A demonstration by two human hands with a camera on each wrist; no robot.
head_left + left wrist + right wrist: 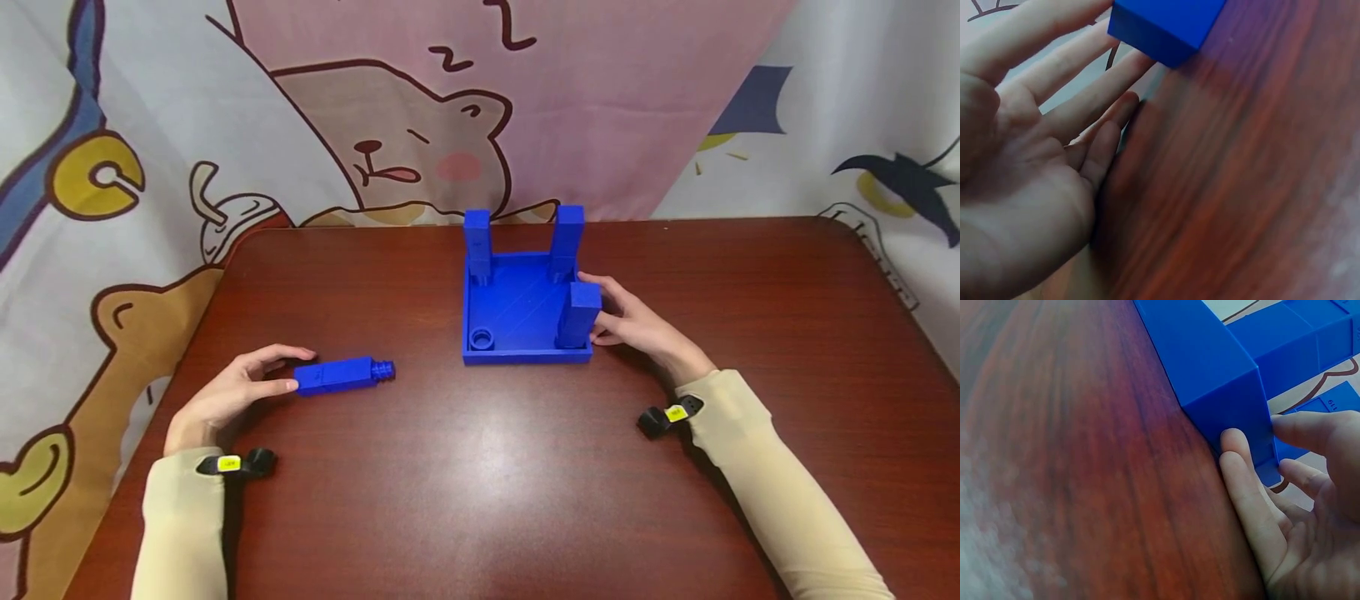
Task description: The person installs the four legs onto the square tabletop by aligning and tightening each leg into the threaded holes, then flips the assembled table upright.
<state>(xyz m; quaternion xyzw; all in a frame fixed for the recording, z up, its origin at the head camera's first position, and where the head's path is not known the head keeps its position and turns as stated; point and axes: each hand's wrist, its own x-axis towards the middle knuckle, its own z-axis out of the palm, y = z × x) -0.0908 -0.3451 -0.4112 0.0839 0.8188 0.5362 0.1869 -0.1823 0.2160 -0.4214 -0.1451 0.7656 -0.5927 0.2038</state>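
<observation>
The post [336,377], likely light and stiff, suits a mid-body grip; left hand [243,387] loosely spread, right hand [637,325] spread against the tray [525,357].

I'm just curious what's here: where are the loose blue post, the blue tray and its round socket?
Loose blue post [335,377], head view: square shaft.
Blue tray [516,307], head view: bare floor.
Round socket [481,339], head view: its opening.

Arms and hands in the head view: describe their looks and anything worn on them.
The left hand and right hand are bare, without gloves. A plain pale-yellow left sleeve and matching right sleeve reach the wrists. Each cuff carries a small black device with a yellow label; its dark marking is too small to read.
</observation>
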